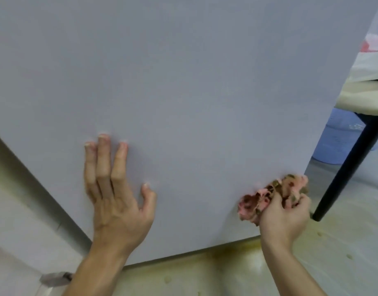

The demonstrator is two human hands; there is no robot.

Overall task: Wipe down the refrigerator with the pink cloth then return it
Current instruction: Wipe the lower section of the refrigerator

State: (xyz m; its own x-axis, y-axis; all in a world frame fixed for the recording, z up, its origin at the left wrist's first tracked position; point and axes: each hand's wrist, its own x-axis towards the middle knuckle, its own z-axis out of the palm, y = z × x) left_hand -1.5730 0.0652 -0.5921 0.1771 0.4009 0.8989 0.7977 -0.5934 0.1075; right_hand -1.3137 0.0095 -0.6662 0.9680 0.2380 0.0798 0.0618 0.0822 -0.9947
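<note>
The grey refrigerator (183, 82) fills most of the view, seen from close up. My left hand (117, 195) lies flat against its lower panel with the fingers straight and spread. My right hand (284, 218) grips a bunched pink cloth (258, 199) with brown patterning. The cloth is pressed against the panel close to its lower right corner, and part of it sticks out past the panel's right edge.
A black table leg (343, 174) slants down just right of the cloth, under a pale tabletop (363, 99). A blue container (337, 142) stands behind the leg. The floor (226, 274) below the refrigerator is pale with yellow-brown stains. A white surface (17, 221) lies at lower left.
</note>
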